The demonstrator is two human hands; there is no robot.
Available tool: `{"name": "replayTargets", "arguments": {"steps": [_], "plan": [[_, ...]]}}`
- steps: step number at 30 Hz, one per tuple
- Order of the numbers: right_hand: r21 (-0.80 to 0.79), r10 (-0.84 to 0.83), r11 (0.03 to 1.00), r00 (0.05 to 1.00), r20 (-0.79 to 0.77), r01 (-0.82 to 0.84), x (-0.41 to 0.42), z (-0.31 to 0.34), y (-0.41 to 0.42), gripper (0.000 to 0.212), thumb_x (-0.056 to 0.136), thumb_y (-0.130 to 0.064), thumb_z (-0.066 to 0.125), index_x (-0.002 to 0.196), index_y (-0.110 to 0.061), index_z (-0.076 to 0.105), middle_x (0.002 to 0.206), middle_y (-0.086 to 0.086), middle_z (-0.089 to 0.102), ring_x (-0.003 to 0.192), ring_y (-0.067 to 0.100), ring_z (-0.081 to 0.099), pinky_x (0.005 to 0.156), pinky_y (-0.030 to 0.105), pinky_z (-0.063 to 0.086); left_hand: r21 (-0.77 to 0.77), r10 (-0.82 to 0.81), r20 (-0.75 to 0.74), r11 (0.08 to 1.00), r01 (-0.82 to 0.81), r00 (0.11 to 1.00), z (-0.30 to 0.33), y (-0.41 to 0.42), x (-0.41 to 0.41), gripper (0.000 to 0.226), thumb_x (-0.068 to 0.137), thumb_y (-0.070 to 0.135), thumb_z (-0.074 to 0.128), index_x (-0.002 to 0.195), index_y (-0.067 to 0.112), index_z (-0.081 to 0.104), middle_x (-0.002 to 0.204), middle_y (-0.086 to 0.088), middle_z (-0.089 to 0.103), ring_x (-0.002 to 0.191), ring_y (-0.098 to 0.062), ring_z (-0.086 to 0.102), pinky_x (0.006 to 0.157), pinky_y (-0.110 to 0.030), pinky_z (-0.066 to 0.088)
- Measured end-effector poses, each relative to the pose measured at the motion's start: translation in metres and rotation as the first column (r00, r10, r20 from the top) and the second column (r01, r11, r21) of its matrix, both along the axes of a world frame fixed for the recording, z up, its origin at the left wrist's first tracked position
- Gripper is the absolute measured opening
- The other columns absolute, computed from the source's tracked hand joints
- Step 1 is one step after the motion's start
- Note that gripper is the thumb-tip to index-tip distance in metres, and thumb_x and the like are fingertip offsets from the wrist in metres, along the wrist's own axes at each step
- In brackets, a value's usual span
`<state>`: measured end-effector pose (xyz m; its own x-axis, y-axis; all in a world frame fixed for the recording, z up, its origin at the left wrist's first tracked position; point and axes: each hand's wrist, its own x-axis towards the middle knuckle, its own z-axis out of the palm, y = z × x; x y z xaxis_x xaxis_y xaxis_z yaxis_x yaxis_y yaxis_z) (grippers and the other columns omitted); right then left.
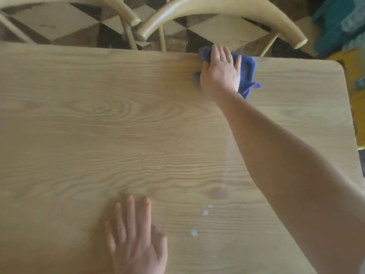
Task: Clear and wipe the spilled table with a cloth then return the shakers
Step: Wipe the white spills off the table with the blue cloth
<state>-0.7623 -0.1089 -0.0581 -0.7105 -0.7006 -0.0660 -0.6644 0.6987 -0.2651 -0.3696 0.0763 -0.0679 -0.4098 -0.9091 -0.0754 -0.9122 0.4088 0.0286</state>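
— Two hands on the table in the head view: the right hand lies flat with straight fingers pressing the blue cloth, nothing clenched; the left hand rests flat and holds nothing.

— Where's the cloth relative to that press?

— Under the palm, sticking out past the fingertips and on the little-finger side, right at the far edge.

— Risk?

— I'd judge a push onward sends cloth or spill off that edge toward the chairs. The white spots (near the left hand, well behind the cloth) could be missed.

— Room?

— Open wood on the thumb side and back toward the body; little ahead. Shakers aren't in view.
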Motion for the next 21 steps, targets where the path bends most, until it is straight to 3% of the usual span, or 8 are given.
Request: {"name": "replayTargets", "arguments": {"steps": [6,11,13,14,16,19,21], "plan": [[-0.015,0.481,0.876,0.876,-0.024,-0.482,0.124,-0.008,-0.014,0.063,0.096,-0.036,0.035,0.154,-0.013,0.031,0.161,0.001,0.029,0.15,0.018,0.02,0.122,0.048,0.011,0.033,0.002,-0.007,0.999,-0.002,1.0,0.004,0.0,0.001,0.073,0.075,0.037,0.045,0.147,0.022,0.043,0.161,-0.008,0.028,0.149,-0.033,0.026,0.116,-0.059,0.023],[-0.005,0.846,0.529,0.529,-0.065,-0.848,0.111,-0.014,0.048,0.057,0.099,-0.041,0.033,0.152,-0.02,0.037,0.158,-0.004,0.037,0.147,0.017,0.03,0.122,0.044,0.016,0.051,0.001,-0.015,0.999,0.0,1.0,0.004,0.0,0.0,0.074,0.075,0.039,0.044,0.147,0.021,0.043,0.161,-0.008,0.027,0.149,-0.033,0.026,0.117,-0.058,0.022],[0.028,0.867,0.493,0.489,-0.094,-0.869,0.075,-0.011,0.076,0.055,0.101,-0.044,0.033,0.152,-0.025,0.036,0.158,-0.005,0.036,0.148,0.016,0.029,0.123,0.043,0.014,0.073,-0.002,-0.015,0.997,0.003,1.0,0.004,-0.001,0.002,0.075,0.075,0.041,0.044,0.148,0.021,0.042,0.161,-0.007,0.026,0.149,-0.033,0.024,0.117,-0.058,0.021],[0.041,0.839,0.539,0.533,-0.106,-0.841,0.055,-0.009,0.091,0.055,0.101,-0.045,0.033,0.152,-0.026,0.035,0.158,-0.006,0.035,0.148,0.016,0.029,0.123,0.043,0.013,0.085,-0.002,-0.016,0.996,0.004,1.0,0.005,0.0,0.003,0.075,0.075,0.041,0.044,0.148,0.022,0.041,0.162,-0.007,0.025,0.15,-0.033,0.023,0.117,-0.058,0.021],[0.057,0.69,0.723,0.716,-0.108,-0.688,0.014,-0.005,0.121,0.057,0.099,-0.047,0.032,0.152,-0.028,0.034,0.159,-0.004,0.035,0.148,0.017,0.028,0.122,0.046,0.015,0.108,-0.004,-0.016,0.994,0.006,1.0,0.005,0.0,0.003,0.075,0.076,0.042,0.043,0.149,0.022,0.039,0.163,-0.007,0.023,0.151,-0.032,0.02,0.118,-0.059,0.019],[0.036,0.253,0.968,0.962,-0.107,-0.25,-0.034,0.004,0.176,0.058,0.096,-0.043,0.035,0.149,-0.023,0.036,0.157,0.003,0.038,0.145,0.024,0.031,0.119,0.048,0.021,0.151,-0.012,-0.01,0.988,0.014,1.0,0.006,-0.001,0.003,0.075,0.078,0.043,0.04,0.15,0.023,0.037,0.164,-0.007,0.019,0.151,-0.033,0.018,0.119,-0.058,0.016],[0.005,-0.089,0.996,0.991,-0.105,0.09,-0.05,0.005,0.219,0.054,0.096,-0.04,0.035,0.147,-0.021,0.037,0.156,0.004,0.037,0.144,0.025,0.031,0.118,0.048,0.022,0.174,-0.014,-0.002,0.985,0.014,1.0,0.006,-0.002,0.003,0.075,0.079,0.043,0.039,0.151,0.023,0.036,0.164,-0.006,0.017,0.152,-0.033,0.016,0.119,-0.058,0.014]]}}
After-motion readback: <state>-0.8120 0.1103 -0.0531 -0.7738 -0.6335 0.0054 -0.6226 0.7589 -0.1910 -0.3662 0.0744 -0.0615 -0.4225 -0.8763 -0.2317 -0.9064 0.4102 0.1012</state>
